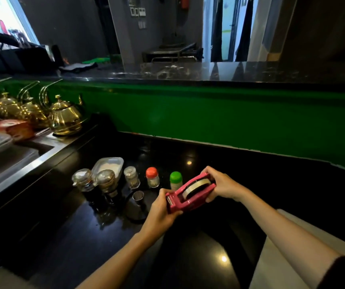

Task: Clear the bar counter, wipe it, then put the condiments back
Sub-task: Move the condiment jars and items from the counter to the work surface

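Both bare forearms reach in from 6 and 4 o'clock, and I hold the pink tape dispenser (190, 192) in the air between them. My left hand (161, 213) has its fingers wrapped round the cutter end, and my right hand (222, 185) has its fingers clamped on the rear of the body.

It hangs over the dark lower surface (73, 243). The condiments (107, 180) stand just beside it at 10 o'clock, with the green-capped bottle (175, 180) nearest. The bar counter (209, 71) runs across at 12 o'clock, above the green panel.

My worry is the toothed cutter lying close against my left palm, where a hard squeeze or twist could nick it. Swinging left to set it down could topple the capped bottles or the steel jigger (138, 198), and I judge the glossy surface would let them skid.
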